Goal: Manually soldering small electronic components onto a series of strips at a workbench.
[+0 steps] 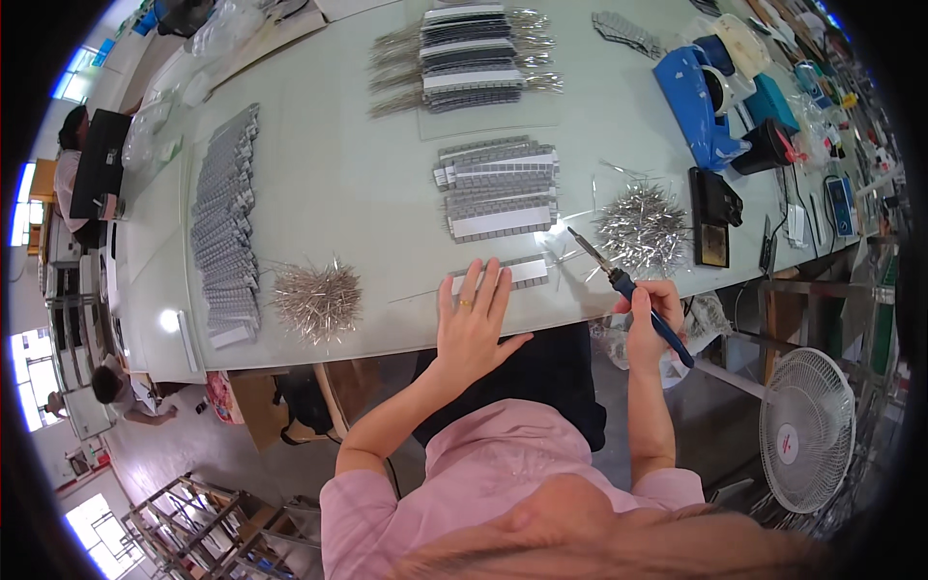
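Near the front edge of the table, my left hand (474, 324) lies flat with its fingers stretched over a grey segmented strip with a white band (528, 275). The fingers cover the strip's left part, and a thin wire sticks out beyond it on the left. My right hand (650, 324) is closed round the blue handle of a soldering iron (619, 278). The iron's tip points up and left, just right of a stack of similar strips (501, 222). A pile of short silvery wire pieces (642, 227) lies beside the iron.
Another wire pile (317, 300) and a long row of grey strips (224, 222) lie left. Wired strips (471, 58) are stacked at the back. On the right stand a black soldering stand (713, 217), a blue tape dispenser (698, 106) and, below table level, a fan (807, 430).
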### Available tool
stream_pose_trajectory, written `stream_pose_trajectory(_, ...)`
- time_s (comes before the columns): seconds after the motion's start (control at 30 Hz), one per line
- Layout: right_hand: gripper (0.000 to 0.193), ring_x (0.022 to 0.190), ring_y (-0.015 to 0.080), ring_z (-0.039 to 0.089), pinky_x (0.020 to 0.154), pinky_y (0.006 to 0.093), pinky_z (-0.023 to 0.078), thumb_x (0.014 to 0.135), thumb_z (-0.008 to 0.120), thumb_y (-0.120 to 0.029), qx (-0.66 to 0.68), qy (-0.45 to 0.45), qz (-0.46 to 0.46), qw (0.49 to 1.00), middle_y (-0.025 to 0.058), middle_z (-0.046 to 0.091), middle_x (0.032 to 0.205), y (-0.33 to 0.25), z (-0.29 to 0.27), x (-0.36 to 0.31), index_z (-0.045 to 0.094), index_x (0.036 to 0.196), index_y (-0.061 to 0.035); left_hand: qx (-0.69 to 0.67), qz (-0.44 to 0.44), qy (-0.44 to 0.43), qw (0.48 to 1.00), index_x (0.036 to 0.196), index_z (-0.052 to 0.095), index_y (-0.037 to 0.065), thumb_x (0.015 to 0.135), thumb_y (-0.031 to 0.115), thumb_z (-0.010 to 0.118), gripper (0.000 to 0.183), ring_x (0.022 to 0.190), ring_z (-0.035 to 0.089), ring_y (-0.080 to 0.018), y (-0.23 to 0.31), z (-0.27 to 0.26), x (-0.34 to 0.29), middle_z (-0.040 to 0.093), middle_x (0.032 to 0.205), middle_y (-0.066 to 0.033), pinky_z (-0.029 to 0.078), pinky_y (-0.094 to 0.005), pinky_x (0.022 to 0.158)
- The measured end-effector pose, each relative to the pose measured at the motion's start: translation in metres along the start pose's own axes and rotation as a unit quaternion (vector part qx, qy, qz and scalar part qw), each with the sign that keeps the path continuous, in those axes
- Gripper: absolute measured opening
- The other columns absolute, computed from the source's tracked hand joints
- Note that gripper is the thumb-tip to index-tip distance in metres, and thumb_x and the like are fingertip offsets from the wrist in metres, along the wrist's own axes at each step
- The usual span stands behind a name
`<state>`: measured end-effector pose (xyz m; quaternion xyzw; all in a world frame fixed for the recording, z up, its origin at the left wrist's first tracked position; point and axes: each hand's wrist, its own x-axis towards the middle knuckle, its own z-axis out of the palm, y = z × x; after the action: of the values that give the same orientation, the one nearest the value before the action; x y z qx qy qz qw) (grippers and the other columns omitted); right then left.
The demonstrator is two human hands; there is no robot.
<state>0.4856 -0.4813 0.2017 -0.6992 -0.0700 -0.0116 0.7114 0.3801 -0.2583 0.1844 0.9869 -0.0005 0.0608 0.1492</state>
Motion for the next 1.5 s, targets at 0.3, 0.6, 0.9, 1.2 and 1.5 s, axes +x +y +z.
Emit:
stream_pose_trajectory(0.3,0.013,0.072,0.0142,0.065,0.064,0.0238,0.051,0.09,0.06,-0.001,-0.025,-0.037,0.004,0.999,0.0106,0.065,0.088,0.013,0.009,-0.006,0.054,0.101,-0.0008,0.054,0.004,0.055,0.997,0.137,0.049,0.006,0.077,0.045,0.074,0.076,0.136,0.037,-0.0282,-0.003,0.003,-0.022,0.044,0.145,-0.0112,0.016,-0.0545,0.112)
stream_pose_trajectory(0.6,0.033,0.077,0.0317,0.061,0.101,0.0564,0.043,0.076,0.074,-0.007,-0.24,-0.139,-0.284,0.918,0.0123,0.059,0.087,0.038,0.028,-0.005,0.056,0.104,-0.0066,0.057,0.004,0.048,0.997,0.136,0.05,0.008,0.077,0.042,0.075,0.072,0.135,0.039,-0.0271,-0.006,0.001,-0.024,0.045,0.144,-0.0097,0.016,-0.0545,0.112)
stream_pose_trajectory(0.9,0.036,0.077,0.0297,0.061,0.108,0.0571,0.034,0.078,0.069,-0.002,-0.175,-0.098,-0.273,0.941,0.0135,0.065,0.089,0.035,0.023,-0.008,0.05,0.108,-0.0061,0.067,0.008,0.058,0.996,0.134,0.054,0.011,0.078,0.043,0.073,0.067,0.132,0.043,-0.0249,-0.005,0.002,-0.024,0.049,0.141,-0.0074,0.018,-0.0539,0.112)
stream_pose_trajectory(1.2,0.043,0.075,0.0309,0.06,0.103,0.0558,0.04,0.074,0.074,0.0,-0.241,-0.096,-0.301,0.917,0.0126,0.059,0.086,0.045,0.013,-0.002,0.051,0.11,-0.0072,0.063,0.02,0.06,0.996,0.131,0.056,0.011,0.077,0.041,0.074,0.064,0.13,0.044,-0.0243,-0.006,0.003,-0.024,0.05,0.139,-0.0068,0.018,-0.0534,0.112)
stream_pose_trajectory(1.5,0.035,0.083,0.0222,0.068,0.116,0.0538,0.018,0.094,0.056,-0.012,-0.111,-0.005,-0.217,0.97,0.0111,0.053,0.108,0.054,-0.002,0.005,0.035,0.12,-0.0034,0.035,0.147,0.132,0.98,0.114,0.066,0.012,0.077,0.016,0.071,0.037,0.11,0.059,-0.0166,-0.017,0.006,-0.031,0.064,0.119,-0.0002,0.029,-0.0482,0.107)
